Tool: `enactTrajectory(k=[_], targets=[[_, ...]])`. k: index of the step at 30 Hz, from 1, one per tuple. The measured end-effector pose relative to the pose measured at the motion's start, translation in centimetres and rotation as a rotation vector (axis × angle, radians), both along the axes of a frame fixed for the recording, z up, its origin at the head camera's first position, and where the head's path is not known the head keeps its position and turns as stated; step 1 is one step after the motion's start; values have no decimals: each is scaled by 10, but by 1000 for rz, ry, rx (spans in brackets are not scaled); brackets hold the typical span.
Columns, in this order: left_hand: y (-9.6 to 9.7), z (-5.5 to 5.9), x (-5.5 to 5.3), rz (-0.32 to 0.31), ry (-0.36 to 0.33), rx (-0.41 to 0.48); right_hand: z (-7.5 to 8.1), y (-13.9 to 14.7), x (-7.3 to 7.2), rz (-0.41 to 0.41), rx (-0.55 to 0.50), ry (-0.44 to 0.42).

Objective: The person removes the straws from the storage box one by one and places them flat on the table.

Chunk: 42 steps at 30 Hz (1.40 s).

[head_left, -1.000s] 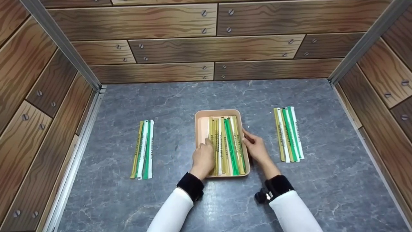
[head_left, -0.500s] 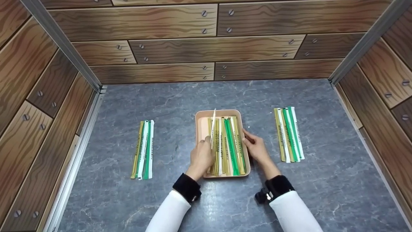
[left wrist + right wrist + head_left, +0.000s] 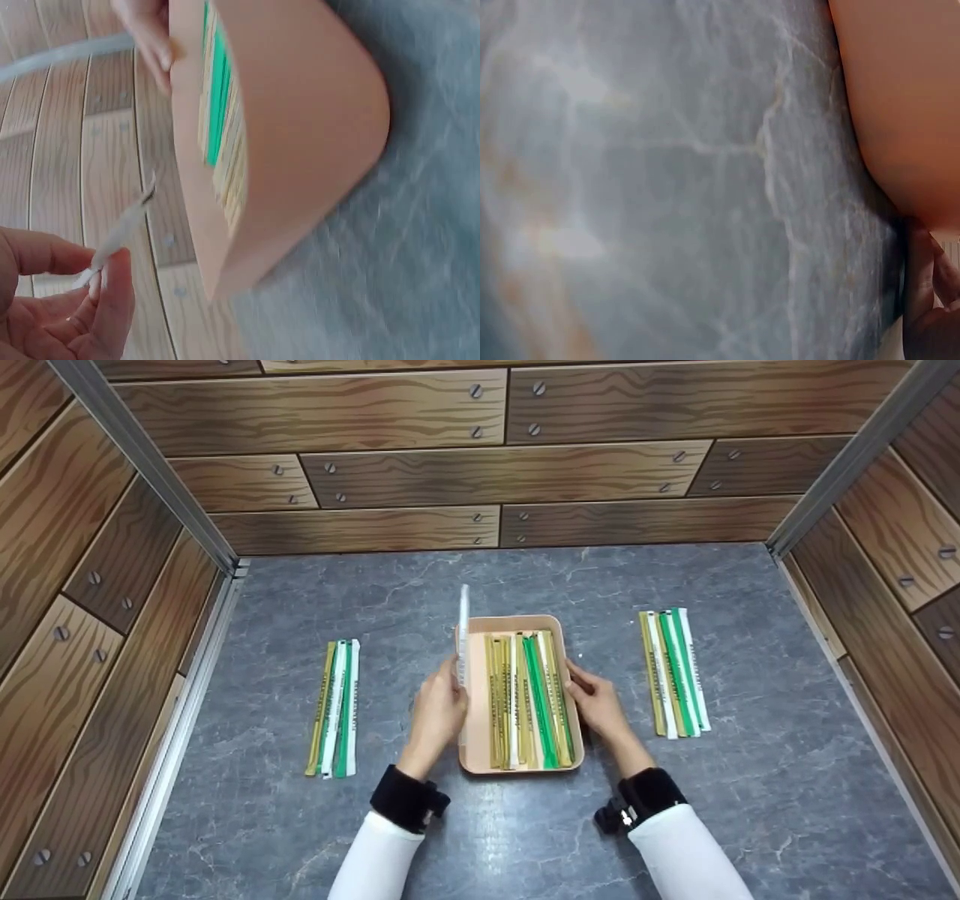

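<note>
My left hand (image 3: 436, 709) pinches a long, slim white paper packet (image 3: 463, 637) between thumb and fingers, holding it over the left rim of a peach-coloured tray (image 3: 475, 727). In the left wrist view the white packet (image 3: 121, 229) slants up from the fingertips, with a dark mark near its tip. Inside the tray lie several slim printed packets (image 3: 516, 701) in gold, white and green, side by side. My right hand (image 3: 604, 711) holds the tray's right side, its thumb at the rim; the right wrist view shows curled fingers against the tray wall (image 3: 907, 97).
On the left of the grey marbled tabletop (image 3: 247, 825) lies a row of gold, green and white packets (image 3: 334, 709). A similar row (image 3: 673, 671) lies on the right. Wood-patterned panels (image 3: 405, 476) enclose the back and both sides.
My left hand has lifted the white packet out of the tray and carried it left to the tray's left rim. My right hand and the tray have stayed in place.
</note>
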<state>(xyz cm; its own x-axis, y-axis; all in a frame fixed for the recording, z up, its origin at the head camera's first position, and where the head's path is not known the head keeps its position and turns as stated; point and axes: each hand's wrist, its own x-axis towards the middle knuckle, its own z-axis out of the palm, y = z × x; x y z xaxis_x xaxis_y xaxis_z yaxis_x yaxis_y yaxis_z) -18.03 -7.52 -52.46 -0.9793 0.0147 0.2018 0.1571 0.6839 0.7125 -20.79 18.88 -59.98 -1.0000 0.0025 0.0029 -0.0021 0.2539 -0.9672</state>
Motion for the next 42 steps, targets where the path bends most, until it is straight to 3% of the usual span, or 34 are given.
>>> enactTrajectory(k=[3, 14, 23, 27, 31, 36, 42], targets=[[-14, -3, -2, 65, -5, -9, 0, 0, 0, -2, -9, 5], [-76, -32, 3, 245, -186, -114, 1, 1, 0, 9, 10, -7], [-104, -43, 10, 323, -311, -178, 31, -7, 10, 39, -35, -25], [-110, -47, 12, 354, -313, -211, 33, -7, 11, 38, -35, -32], [-114, -48, 12, 368, -301, -240, 21, -3, 5, 24, -49, -49], [-118, -49, 11, 407, -277, -271, 4, 1, 0, 13, 16, -24], [-121, -48, 12, 444, -273, -317, 0, 1, 0, 11, 22, 5]])
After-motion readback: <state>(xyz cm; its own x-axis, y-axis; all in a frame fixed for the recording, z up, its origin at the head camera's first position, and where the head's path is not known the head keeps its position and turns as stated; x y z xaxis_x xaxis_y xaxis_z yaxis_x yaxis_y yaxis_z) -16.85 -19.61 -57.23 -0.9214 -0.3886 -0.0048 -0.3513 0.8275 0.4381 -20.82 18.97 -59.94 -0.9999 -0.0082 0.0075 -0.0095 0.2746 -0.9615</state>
